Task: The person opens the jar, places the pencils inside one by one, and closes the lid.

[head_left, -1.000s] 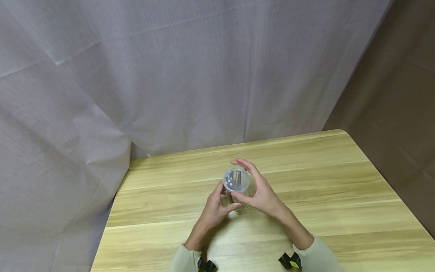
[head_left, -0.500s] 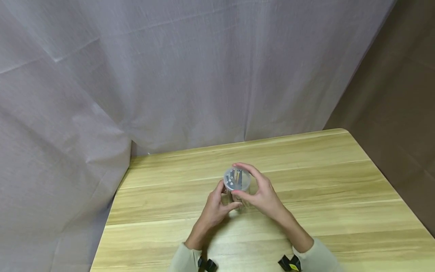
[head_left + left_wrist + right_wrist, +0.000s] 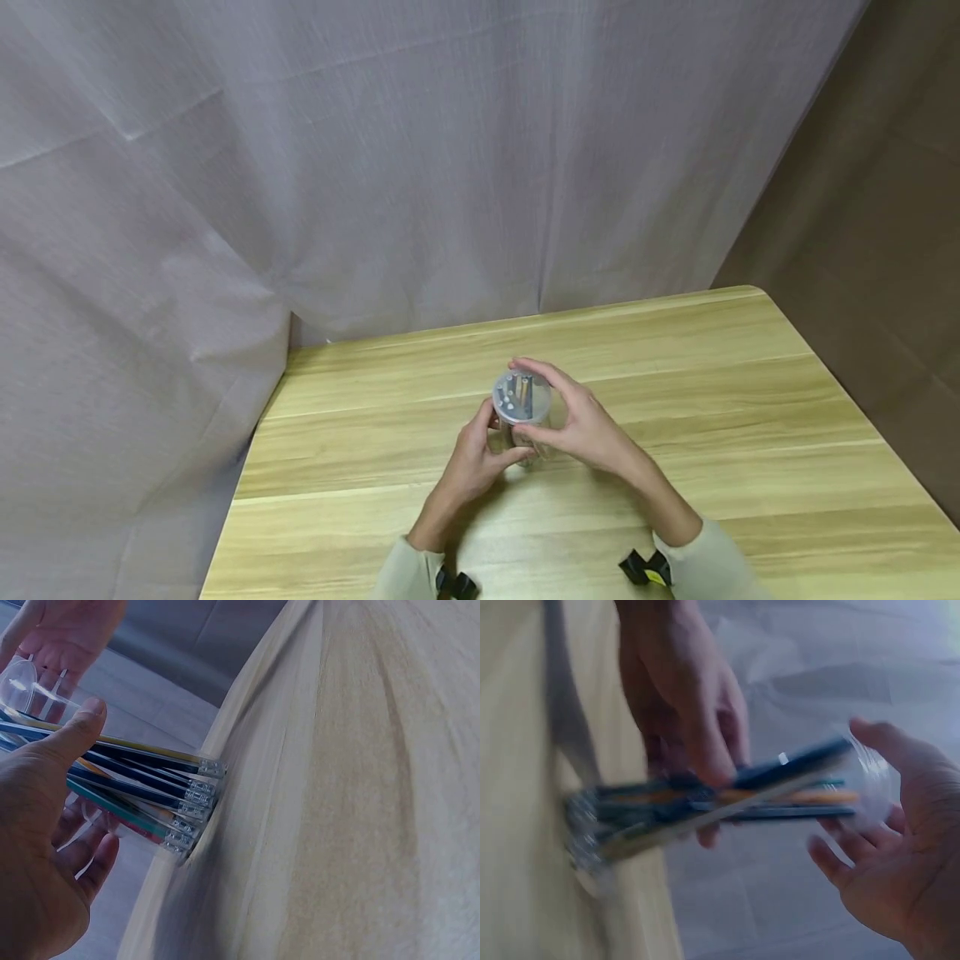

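A clear cylindrical jar [image 3: 112, 817] full of pencils [image 3: 157, 776] stands upright on the wooden table [image 3: 720, 433], between both hands. Silver ferrules show at the pencils' lower ends. My left hand [image 3: 474, 462] grips the jar's lower body, its thumb across the near side and its fingers curled behind. My right hand [image 3: 588, 425] spans the translucent lid [image 3: 538, 406], its thumb on the near rim and its fingers round the far rim. Motion blurs the jar in the right wrist view, where the lid [image 3: 876, 787] sits beside my right palm.
A grey cloth curtain [image 3: 420, 167] hangs along the table's far edge and down the left side. Brown cloth [image 3: 870, 250] covers the right side. Black wrist devices [image 3: 647, 568] sit at both sleeve cuffs.
My right hand's fingers, raised off the lid's far side a second ago, have come down round its rim. The right forearm has shifted slightly right. My left hand and the jar stay in place.
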